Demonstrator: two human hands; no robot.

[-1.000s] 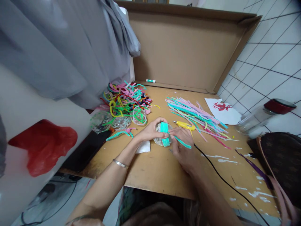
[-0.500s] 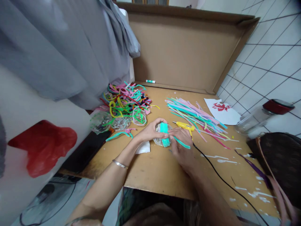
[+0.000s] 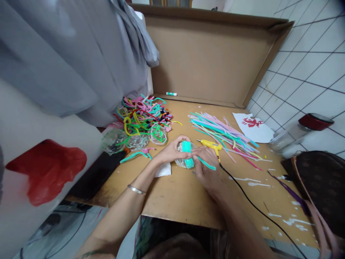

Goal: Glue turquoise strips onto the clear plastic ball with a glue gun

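A clear, round, see-through piece (image 3: 180,162) with a band of turquoise pipe cleaner (image 3: 186,146) across it sits between my hands, over the table. My left hand (image 3: 174,150) is closed around its left side, thumb near the band. At the right side, my right hand (image 3: 206,162) pinches the turquoise pipe cleaner close to the band, and a loose tail (image 3: 208,164) of it sticks out over the fingers. Just beyond the right hand lies a yellow hot glue gun (image 3: 210,144). Part of the round piece is hidden by my fingers.
A tangled heap of coloured pipe cleaners (image 3: 145,113) lies at the back left, with clear round pieces (image 3: 137,141) before it. Straight pipe cleaners (image 3: 221,131) spread at the back right. A black cord (image 3: 248,196) crosses the right side, near a brown bag (image 3: 315,183) and a bottle (image 3: 293,135).
The whole view has shifted slightly to the left. Both hands keep nearly the same hold on the round piece and its turquoise band.
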